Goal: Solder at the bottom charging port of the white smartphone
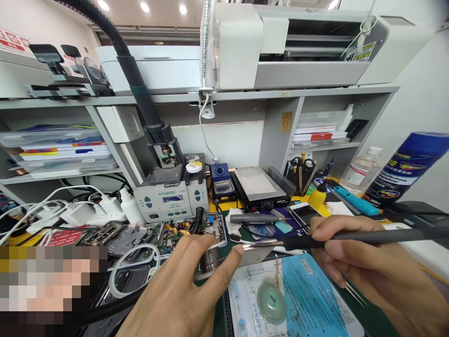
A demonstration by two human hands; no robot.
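Observation:
My right hand [379, 262] grips a soldering iron [351, 238] by its dark handle, the tip pointing left. Thin metal tweezers [356, 295] poke out from under that hand, apparently tucked in its lower fingers. Around a spool of solder wire [210, 260] curl the fingers of my left hand [182, 290]. Its index fingertip is close to the iron's metal tip; whether they touch I cannot tell. Below the iron lies a blue and white printed sheet [301, 290] with a translucent green round disc [271, 301] on it.
Behind my hands stand a soldering station [171, 199], a flat heating plate [259, 185] and a tray of circuit boards [175, 231]. A phone [305, 213], a yellow bottle [317, 196] and a blue spray can [407, 168] are at right. White cables [84, 210] crowd the left. The lower left corner is pixelated.

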